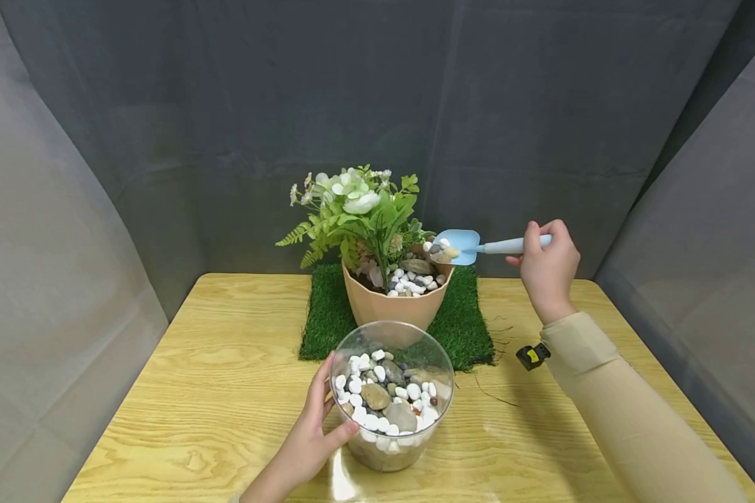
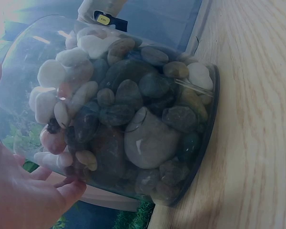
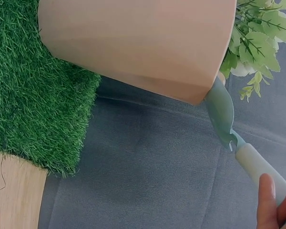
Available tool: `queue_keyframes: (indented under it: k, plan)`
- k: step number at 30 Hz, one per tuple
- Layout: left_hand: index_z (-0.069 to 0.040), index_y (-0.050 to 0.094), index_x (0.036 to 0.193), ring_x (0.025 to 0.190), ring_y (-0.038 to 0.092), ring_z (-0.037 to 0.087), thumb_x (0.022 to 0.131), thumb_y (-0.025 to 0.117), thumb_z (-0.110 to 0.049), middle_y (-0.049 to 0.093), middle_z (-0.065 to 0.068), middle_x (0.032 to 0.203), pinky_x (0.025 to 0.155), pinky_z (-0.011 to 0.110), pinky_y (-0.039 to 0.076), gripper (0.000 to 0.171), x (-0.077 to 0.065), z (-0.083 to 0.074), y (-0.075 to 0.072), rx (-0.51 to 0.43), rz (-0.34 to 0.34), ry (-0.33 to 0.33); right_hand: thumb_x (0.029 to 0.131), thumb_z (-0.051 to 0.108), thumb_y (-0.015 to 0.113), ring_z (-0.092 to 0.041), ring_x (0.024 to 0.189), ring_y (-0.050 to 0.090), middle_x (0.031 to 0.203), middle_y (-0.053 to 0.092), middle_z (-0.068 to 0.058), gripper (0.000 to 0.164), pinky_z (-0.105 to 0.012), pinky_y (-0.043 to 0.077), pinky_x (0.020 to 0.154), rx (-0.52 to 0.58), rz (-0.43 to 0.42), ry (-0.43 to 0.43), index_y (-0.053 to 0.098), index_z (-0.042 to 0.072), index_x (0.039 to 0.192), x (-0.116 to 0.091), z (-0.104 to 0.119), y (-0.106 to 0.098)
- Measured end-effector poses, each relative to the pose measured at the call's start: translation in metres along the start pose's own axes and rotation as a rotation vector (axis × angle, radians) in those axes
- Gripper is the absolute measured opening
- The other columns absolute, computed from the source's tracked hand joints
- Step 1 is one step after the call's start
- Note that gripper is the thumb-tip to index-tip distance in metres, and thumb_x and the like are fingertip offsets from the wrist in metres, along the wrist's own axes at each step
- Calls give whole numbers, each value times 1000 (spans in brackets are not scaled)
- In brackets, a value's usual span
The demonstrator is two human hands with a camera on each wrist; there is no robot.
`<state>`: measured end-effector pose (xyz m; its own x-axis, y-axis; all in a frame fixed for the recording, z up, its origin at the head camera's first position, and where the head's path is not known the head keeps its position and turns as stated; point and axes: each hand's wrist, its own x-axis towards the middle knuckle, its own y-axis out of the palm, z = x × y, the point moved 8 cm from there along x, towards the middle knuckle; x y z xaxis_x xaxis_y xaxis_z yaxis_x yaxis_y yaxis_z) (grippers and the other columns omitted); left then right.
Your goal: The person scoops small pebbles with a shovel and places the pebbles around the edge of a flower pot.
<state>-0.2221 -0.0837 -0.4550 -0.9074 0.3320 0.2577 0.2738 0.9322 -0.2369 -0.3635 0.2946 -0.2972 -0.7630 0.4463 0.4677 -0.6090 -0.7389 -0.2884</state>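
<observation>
My right hand (image 1: 549, 269) grips the handle of a light blue trowel (image 1: 464, 246). Several pebbles (image 1: 443, 251) lie in its blade, which overlaps the right rim of a peach flowerpot (image 1: 393, 307). In the right wrist view the blade (image 3: 221, 112) tilts at the pot's edge. White and dark pebbles (image 1: 412, 283) cover part of the soil around a plant with pale flowers (image 1: 358, 202). Nearer me, my left hand (image 1: 314, 426) holds the side of a clear plastic container (image 1: 386, 454), thumb at the rim. White, grey and brown stones (image 2: 150, 138) fill its lower part.
A square of artificial grass (image 1: 465, 335) lies under the flowerpot on the wooden table (image 1: 226, 377). Dark strands lie loose right of it. Grey cloth (image 1: 239, 140) hangs behind and along both sides. A black strap device (image 1: 532, 356) sits at my right wrist.
</observation>
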Motion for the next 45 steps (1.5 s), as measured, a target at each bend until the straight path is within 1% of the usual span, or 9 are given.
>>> queue_keyframes:
  k: [6, 10, 21, 23, 25, 30, 34, 40, 45]
  plan:
    - [-31, 4, 167, 154, 18, 52, 93, 71, -23, 11, 16, 173, 119, 71, 24, 100, 0, -1, 0, 0, 1, -2, 108, 36, 45, -6, 53, 64, 74, 52, -6, 33, -15, 60, 57, 6, -5, -8, 45, 11, 86, -1, 1, -1]
    - [-30, 4, 167, 153, 18, 53, 93, 71, -24, 11, 17, 173, 119, 72, 24, 100, 0, -2, -1, 1, 0, -1, 108, 36, 46, 0, 52, 62, 76, 53, -6, 34, -15, 59, 55, -9, -12, -41, 47, 9, 87, -2, 4, 0]
    - [-29, 5, 167, 153, 19, 54, 92, 71, -23, 12, 17, 172, 119, 72, 25, 100, 1, -3, -1, 8, -8, -6, 108, 32, 48, 21, 55, 52, 80, 63, -20, 38, -2, 46, 52, -121, -65, -254, 52, -3, 94, -12, 26, 4]
    - [-28, 5, 167, 153, 20, 54, 92, 71, -23, 12, 18, 172, 119, 72, 25, 100, 1, -3, -1, 8, -8, -5, 108, 31, 48, 17, 57, 55, 80, 63, -20, 37, -1, 42, 52, -150, -72, -306, 53, -3, 93, -14, 30, 5]
    - [-28, 5, 167, 153, 20, 54, 92, 71, -22, 12, 18, 172, 119, 72, 25, 100, 1, -3, -1, 8, -7, -3, 108, 28, 49, 3, 59, 64, 81, 64, -20, 35, -2, 39, 53, -176, -75, -359, 53, -3, 92, -17, 34, 6]
    - [-27, 5, 167, 152, 20, 54, 92, 71, -22, 12, 18, 172, 119, 72, 25, 100, 0, -3, 0, 6, -5, -4, 107, 18, 55, -34, 65, 68, 79, 63, -21, 28, -21, 39, 53, -223, -79, -541, 55, -4, 90, -28, 45, 10]
    - [-27, 5, 167, 152, 21, 54, 92, 71, -22, 12, 18, 172, 119, 72, 25, 100, 0, -3, -1, 7, -8, -5, 106, 18, 56, -31, 59, 51, 72, 55, -18, 30, -40, 39, 52, -219, -82, -766, 55, -4, 86, -43, 57, 15]
    - [-27, 5, 167, 152, 21, 54, 92, 71, -22, 12, 18, 172, 118, 72, 25, 100, 0, -3, -2, 6, -8, -1, 110, 27, 51, -26, 55, 49, 70, 54, -14, 39, -40, 42, 47, -176, -71, -1101, 56, -1, 82, -69, 73, 18]
    - [-28, 5, 167, 153, 20, 54, 93, 72, -22, 12, 17, 172, 119, 72, 25, 100, 0, -2, -1, -5, 2, 2, 109, 28, 54, -30, 55, 52, 71, 59, -16, 41, -42, 44, 46, -65, -154, -1220, 56, -1, 80, -86, 78, 8]
